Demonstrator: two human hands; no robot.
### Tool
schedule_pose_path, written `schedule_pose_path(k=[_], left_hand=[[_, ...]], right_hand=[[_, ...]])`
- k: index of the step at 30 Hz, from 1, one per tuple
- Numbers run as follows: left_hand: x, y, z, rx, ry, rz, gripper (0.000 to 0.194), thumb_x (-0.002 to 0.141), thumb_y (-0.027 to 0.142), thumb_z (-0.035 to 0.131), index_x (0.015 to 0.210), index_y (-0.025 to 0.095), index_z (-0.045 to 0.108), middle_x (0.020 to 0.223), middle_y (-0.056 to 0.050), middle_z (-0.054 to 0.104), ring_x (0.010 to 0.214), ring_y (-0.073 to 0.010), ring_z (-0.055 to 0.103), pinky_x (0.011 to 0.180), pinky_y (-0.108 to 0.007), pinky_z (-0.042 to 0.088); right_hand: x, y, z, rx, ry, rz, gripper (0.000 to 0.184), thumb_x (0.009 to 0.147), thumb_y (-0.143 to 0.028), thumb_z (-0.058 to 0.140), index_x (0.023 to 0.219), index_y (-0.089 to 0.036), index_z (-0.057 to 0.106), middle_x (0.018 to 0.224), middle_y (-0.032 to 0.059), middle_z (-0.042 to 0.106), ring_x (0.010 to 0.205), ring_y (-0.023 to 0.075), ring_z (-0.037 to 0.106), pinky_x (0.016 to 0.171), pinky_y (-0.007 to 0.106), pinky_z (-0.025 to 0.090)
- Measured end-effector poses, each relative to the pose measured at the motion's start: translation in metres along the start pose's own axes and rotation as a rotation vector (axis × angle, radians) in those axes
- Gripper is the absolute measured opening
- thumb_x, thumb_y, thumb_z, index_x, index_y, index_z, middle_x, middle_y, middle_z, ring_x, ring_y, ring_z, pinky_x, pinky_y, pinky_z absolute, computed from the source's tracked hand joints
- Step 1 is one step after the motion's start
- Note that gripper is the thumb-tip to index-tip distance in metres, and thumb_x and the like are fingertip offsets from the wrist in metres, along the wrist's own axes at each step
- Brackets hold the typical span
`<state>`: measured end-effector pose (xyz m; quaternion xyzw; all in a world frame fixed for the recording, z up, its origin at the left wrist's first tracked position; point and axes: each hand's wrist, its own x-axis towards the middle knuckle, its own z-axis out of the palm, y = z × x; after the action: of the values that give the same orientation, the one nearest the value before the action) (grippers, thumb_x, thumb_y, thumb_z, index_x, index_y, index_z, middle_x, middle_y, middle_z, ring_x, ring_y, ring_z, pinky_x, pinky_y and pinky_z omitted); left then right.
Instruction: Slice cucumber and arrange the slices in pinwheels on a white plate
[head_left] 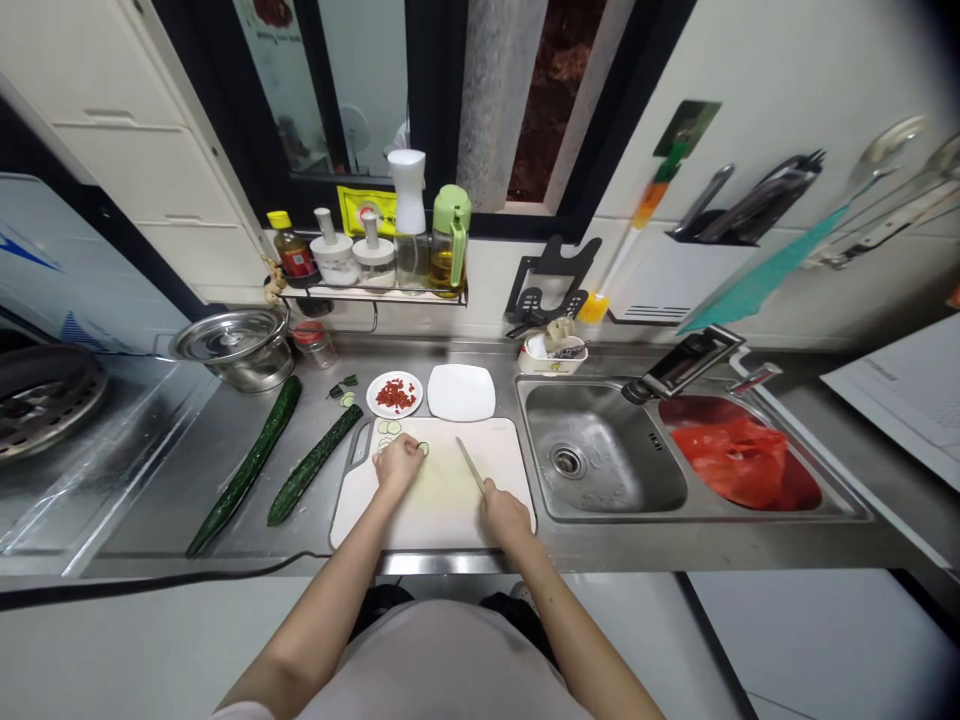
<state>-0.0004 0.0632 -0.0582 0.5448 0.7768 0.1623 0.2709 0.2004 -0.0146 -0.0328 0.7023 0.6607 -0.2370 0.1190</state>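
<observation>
My left hand (398,464) is over the left part of a white cutting board (442,520), its fingers closed on a thin cucumber slice (424,449). Several more cucumber slices (390,427) lie by the board's upper left corner, partly covered by that hand. In my right hand (505,514) is the handle of a knife (470,465), whose blade points up and left above the board. A plate of chopped red pieces (396,396) and a bare white plate (461,392) stand just behind the board. Two dark green cucumbers, one long (251,465) and one shorter (315,466), lie to the left.
Cucumber ends (343,386) lie behind the shorter cucumber. A lidded steel pot (238,350) and a red-capped jar (314,345) stand at the back left. Right of the board is a sink (607,450), with a red plastic bag (735,460) in its second basin. Condiments fill a wall rack (375,294).
</observation>
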Motion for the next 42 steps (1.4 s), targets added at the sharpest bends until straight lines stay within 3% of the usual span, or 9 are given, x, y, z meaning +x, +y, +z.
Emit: schedule_pose_path(k=[3, 7, 15, 24, 34, 42], left_hand=[[-0.007, -0.002, 0.007, -0.017, -0.025, -0.004, 0.025, 0.078, 0.029, 0.059, 0.102, 0.026, 0.063, 0.087, 0.0, 0.072, 0.085, -0.0185, 0.065, 0.078, -0.029, 0.042], [-0.013, -0.006, 0.012, -0.007, -0.089, 0.098, 0.041, 0.08, 0.022, 0.055, 0.121, 0.027, 0.06, 0.086, 0.0, 0.072, 0.088, -0.018, 0.065, 0.077, -0.027, 0.044], [-0.028, -0.012, 0.014, 0.182, -0.124, 0.159, 0.042, 0.078, 0.027, 0.056, 0.118, 0.026, 0.065, 0.092, -0.003, 0.074, 0.096, -0.023, 0.063, 0.083, -0.031, 0.043], [-0.039, -0.022, -0.003, 0.339, -0.175, 0.288, 0.025, 0.079, 0.024, 0.055, 0.1, 0.028, 0.07, 0.095, -0.005, 0.073, 0.101, -0.026, 0.059, 0.083, -0.036, 0.036], [-0.038, -0.01, 0.006, 0.388, -0.006, 0.188, 0.035, 0.079, 0.052, 0.059, 0.093, 0.021, 0.068, 0.091, -0.011, 0.071, 0.1, -0.0299, 0.057, 0.086, -0.041, 0.029], [-0.041, -0.018, 0.003, 0.328, 0.01, 0.203, 0.042, 0.079, 0.055, 0.061, 0.107, 0.024, 0.064, 0.104, -0.011, 0.069, 0.106, -0.0305, 0.053, 0.088, -0.041, 0.027]], right_hand=[[0.0, 0.0, 0.0, 0.004, 0.013, -0.008, 0.034, 0.091, -0.014, 0.031, 0.12, -0.015, 0.049, 0.098, 0.0169, 0.069, 0.097, 0.0261, 0.066, 0.075, 0.034, 0.044], [-0.001, 0.0, -0.001, 0.002, 0.002, -0.009, 0.032, 0.091, -0.015, 0.031, 0.118, -0.015, 0.049, 0.098, 0.016, 0.069, 0.096, 0.0252, 0.066, 0.075, 0.033, 0.043], [-0.004, -0.002, -0.005, 0.002, -0.009, -0.01, 0.032, 0.091, -0.015, 0.031, 0.118, -0.015, 0.049, 0.099, 0.0155, 0.069, 0.097, 0.0251, 0.065, 0.075, 0.032, 0.043], [-0.006, -0.004, -0.007, 0.0, -0.006, -0.013, 0.032, 0.091, -0.014, 0.031, 0.118, -0.015, 0.049, 0.1, 0.0163, 0.068, 0.098, 0.0264, 0.065, 0.076, 0.034, 0.043], [-0.007, -0.004, -0.008, -0.005, -0.019, -0.018, 0.034, 0.092, -0.015, 0.03, 0.12, -0.015, 0.049, 0.101, 0.0168, 0.068, 0.098, 0.0261, 0.065, 0.075, 0.033, 0.042], [-0.018, 0.003, -0.016, -0.06, -0.014, -0.098, 0.032, 0.093, -0.018, 0.032, 0.117, -0.016, 0.053, 0.101, 0.0147, 0.069, 0.097, 0.0251, 0.065, 0.076, 0.032, 0.041]])
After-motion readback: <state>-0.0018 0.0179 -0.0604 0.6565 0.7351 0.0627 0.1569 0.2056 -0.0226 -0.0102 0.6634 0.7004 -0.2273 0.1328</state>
